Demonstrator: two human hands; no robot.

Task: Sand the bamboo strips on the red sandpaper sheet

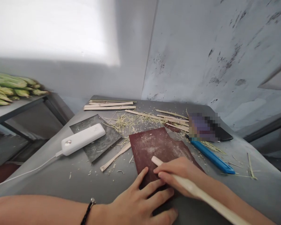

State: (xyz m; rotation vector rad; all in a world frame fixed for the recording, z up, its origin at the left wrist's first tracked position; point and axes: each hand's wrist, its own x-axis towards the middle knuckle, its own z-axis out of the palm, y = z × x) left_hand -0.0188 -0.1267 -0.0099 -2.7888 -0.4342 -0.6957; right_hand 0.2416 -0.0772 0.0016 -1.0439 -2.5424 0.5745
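A torn reddish-brown sheet (pixel 154 147), dusted with pale powder, lies on the grey table (pixel 53 181). My left hand (pixel 140 203) presses on its near part with the fingers spread, and a dark braided bracelet circles that wrist. Pinched in the fingers of my right hand (pixel 182 175) is a long pale wooden stick (pixel 215 203), slanting down to the lower right. The stick's blunt tip is over the sheet; whether it touches is hard to tell. Left of the sheet lies a short whittled wooden piece (pixel 115 157).
A white corded device (pixel 83 139) rests on a dark sheet (pixel 100 150) at left. Split strips (pixel 110 104) and green shavings (pixel 126 122) lie toward the back. A blue-handled tool (pixel 213 157) and a dark flat object (pixel 224 134) are at right. Corn (pixel 11 84) sits on another table.
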